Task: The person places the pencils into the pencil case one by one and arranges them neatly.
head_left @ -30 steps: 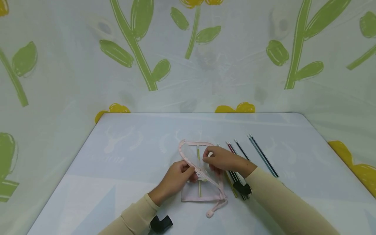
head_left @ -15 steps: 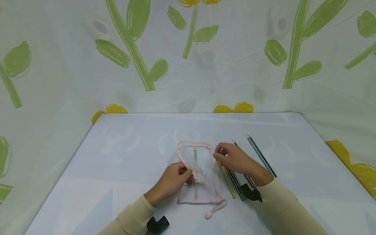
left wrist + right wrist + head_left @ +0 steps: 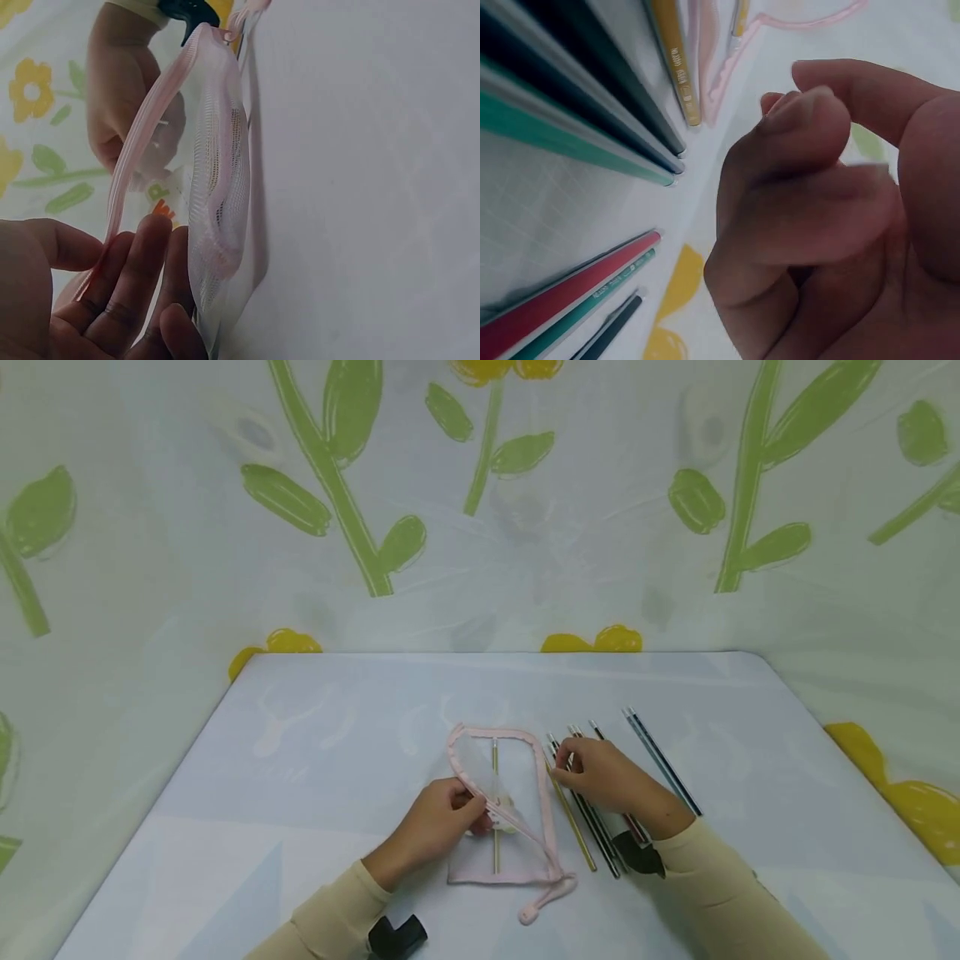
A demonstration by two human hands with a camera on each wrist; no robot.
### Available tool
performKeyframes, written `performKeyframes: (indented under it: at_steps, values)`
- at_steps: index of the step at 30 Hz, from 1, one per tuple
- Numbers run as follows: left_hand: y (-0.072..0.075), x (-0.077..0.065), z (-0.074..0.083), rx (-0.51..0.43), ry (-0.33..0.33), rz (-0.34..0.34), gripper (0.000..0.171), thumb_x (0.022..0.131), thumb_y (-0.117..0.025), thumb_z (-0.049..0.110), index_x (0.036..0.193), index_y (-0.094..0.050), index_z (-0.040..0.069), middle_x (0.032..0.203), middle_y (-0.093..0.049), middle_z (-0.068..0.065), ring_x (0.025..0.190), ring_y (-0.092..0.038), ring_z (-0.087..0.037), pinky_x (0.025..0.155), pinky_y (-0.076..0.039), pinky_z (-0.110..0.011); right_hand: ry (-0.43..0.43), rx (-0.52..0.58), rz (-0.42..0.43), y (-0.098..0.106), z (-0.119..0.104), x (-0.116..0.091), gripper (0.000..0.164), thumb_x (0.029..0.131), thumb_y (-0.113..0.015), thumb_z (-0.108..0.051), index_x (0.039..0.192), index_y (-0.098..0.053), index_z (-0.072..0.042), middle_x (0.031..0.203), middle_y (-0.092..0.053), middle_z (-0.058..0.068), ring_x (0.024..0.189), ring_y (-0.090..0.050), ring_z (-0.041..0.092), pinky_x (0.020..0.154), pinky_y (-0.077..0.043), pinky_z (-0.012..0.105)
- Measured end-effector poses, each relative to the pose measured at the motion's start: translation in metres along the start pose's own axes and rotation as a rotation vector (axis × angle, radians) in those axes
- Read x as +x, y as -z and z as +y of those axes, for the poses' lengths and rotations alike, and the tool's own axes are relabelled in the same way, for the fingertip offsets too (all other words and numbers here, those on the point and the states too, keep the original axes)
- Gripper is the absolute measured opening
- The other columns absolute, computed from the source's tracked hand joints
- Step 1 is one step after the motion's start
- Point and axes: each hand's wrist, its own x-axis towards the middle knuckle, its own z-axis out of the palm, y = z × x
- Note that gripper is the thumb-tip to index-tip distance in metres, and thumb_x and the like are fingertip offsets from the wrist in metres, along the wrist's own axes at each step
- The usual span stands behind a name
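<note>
A clear mesh pouch with pink zipper trim (image 3: 546, 802) lies on the table. My left hand (image 3: 438, 814) pinches the zipper edge (image 3: 142, 135) between thumb and fingers and holds the opening lifted. One yellowish pencil (image 3: 496, 853) shows through the pouch. My right hand (image 3: 615, 779) hovers just right of the pouch, over loose pencils, its fingers bent and thumb apart. Its fingertips are near the upper part of a gold pencil (image 3: 576, 828); the right wrist view shows nothing between the fingers (image 3: 802, 127).
Several dark pencils (image 3: 600, 837) lie partly under the right hand and wrist, along with a red one (image 3: 577, 281). Two blue-grey pencils (image 3: 662, 760) lie farther right. The pouch's pink strap (image 3: 528, 914) trails toward the front. A flower-print sheet (image 3: 585, 560) stands behind the table.
My right hand has moved right, from over the pouch opening to over the loose pencils. My left hand keeps its pinch on the zipper edge. The view has shifted slightly.
</note>
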Motion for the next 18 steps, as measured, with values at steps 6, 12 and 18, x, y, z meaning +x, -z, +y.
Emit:
performKeyframes:
  at_steps: [6, 12, 18]
  values:
    - [-0.0052, 0.0019, -0.0010, 0.010, 0.013, 0.002, 0.023, 0.100, -0.056, 0.020, 0.102, -0.068, 0.001, 0.082, -0.074, -0.004, 0.077, -0.068, -0.011, 0.072, -0.054, -0.027, 0.005, -0.053, -0.003, -0.0022, 0.0067, -0.0020, 0.011, 0.096, -0.066, -0.022, 0.091, -0.062, -0.013, 0.064, -0.051, -0.002, 0.055, -0.044, 0.011, 0.052, -0.039, 0.027]
    - [-0.0046, -0.0028, -0.0022, 0.001, 0.013, 0.010, 0.022, 0.100, -0.057, 0.020, 0.100, -0.069, 0.001, 0.081, -0.074, -0.004, 0.077, -0.067, -0.011, 0.072, -0.054, -0.027, -0.002, -0.100, -0.026, -0.0066, 0.0006, -0.0037, 0.012, 0.095, -0.068, -0.022, 0.088, -0.062, -0.014, 0.059, -0.047, -0.004, 0.051, -0.040, 0.009, 0.049, -0.035, 0.025]
    - [-0.0040, -0.0023, -0.0011, -0.013, -0.003, 0.006, 0.023, 0.100, -0.056, 0.020, 0.100, -0.069, 0.001, 0.082, -0.074, -0.004, 0.077, -0.067, -0.011, 0.071, -0.053, -0.026, -0.011, -0.155, -0.011, -0.0075, -0.0004, -0.0055, 0.012, 0.094, -0.069, -0.022, 0.088, -0.062, -0.015, 0.062, -0.052, -0.003, 0.052, -0.042, 0.010, 0.049, -0.036, 0.026]
